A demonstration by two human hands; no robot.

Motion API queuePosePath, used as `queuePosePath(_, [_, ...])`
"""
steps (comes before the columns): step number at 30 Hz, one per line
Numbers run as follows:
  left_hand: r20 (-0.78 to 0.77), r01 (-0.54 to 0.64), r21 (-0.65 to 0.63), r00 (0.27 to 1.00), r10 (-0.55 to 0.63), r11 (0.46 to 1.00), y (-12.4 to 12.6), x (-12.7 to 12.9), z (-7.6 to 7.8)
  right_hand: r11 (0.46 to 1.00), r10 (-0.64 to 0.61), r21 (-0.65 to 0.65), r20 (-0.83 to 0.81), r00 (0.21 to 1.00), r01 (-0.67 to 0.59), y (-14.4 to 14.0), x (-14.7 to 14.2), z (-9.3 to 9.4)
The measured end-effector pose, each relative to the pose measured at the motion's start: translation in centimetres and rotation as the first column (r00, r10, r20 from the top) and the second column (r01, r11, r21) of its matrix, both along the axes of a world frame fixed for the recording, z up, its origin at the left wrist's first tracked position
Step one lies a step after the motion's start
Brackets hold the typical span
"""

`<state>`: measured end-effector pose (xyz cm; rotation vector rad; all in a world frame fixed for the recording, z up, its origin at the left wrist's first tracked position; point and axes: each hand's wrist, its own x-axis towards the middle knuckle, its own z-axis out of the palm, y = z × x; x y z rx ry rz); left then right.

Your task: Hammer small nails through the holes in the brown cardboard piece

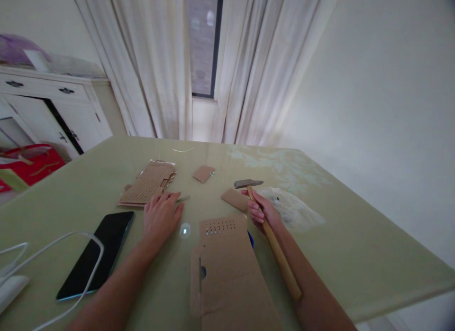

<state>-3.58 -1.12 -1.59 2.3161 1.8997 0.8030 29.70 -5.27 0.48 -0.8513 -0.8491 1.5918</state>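
Note:
My right hand (261, 212) is wrapped around the wooden handle of a hammer (275, 248). Its metal head points up and away, above the table. My left hand (161, 217) rests low over the table, thumb and forefinger apart. A thin metal piece (184, 198), too small to name surely, lies by those fingertips; contact is unclear. Under the left fingers is the near edge of a cardboard piece (147, 181) with rows of holes. Between my forearms lies a brown cardboard box (231, 274), with rows of small holes and some shiny dots at its far end.
A small cardboard square (204, 173) and another cardboard piece (234, 199) lie farther back. A clear plastic bag (291, 210) is at the right. At the left are a black phone (97, 252) and a white cable (101, 250). Curtains (152, 60) hang behind the table.

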Motion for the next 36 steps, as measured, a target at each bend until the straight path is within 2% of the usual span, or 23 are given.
queuePosePath(2, [-0.068,0.03,-0.028,0.997,-0.032,0.999,0.2,-0.3,-0.3,1.0,0.004,-0.03,-0.021,1.0,-0.005,-0.2,0.1,-0.5])
queuePosePath(5, [-0.032,0.129,-0.074,0.991,-0.131,0.989,0.6,-0.4,-0.5,0.998,0.003,-0.058,-0.057,0.998,-0.007,-0.4,-0.2,-0.7])
queuePosePath(7, [-0.013,0.151,-0.094,0.988,-0.153,0.984,0.9,-0.5,-0.7,0.998,-0.007,-0.068,-0.078,0.997,0.002,-0.4,-0.6,-0.6])
queuePosePath(19, [-0.08,0.15,-0.096,0.984,-0.158,0.984,1.3,-1.1,-1.5,0.993,-0.031,-0.113,-0.141,0.99,0.015,-1.0,-2.2,0.0])
queuePosePath(25, [-0.054,0.123,-0.189,0.989,-0.135,0.974,1.7,-1.5,-1.6,0.991,-0.036,-0.135,-0.121,0.992,0.02,-0.6,-2.3,-0.3])
queuePosePath(29, [-0.06,0.103,-0.144,0.992,-0.113,0.984,1.3,-1.3,-1.8,0.988,-0.038,-0.15,-0.111,0.993,0.021,-0.7,-2.3,-0.2])
queuePosePath(32, [-0.033,0.1,-0.093,0.994,-0.104,0.991,1.0,-0.9,-1.4,0.986,-0.042,-0.163,-0.102,0.994,0.025,-0.8,-2.4,0.0])
queuePosePath(34, [0.0,0.104,-0.054,0.995,-0.105,0.993,0.9,-0.6,-0.5,0.985,-0.046,-0.17,-0.096,0.994,0.029,-0.9,-2.5,0.2])
queuePosePath(36, [0.122,0.135,0.004,0.983,-0.134,0.991,0.4,-0.1,0.8,0.984,-0.049,-0.177,-0.089,0.995,0.033,-0.8,-2.6,0.4])
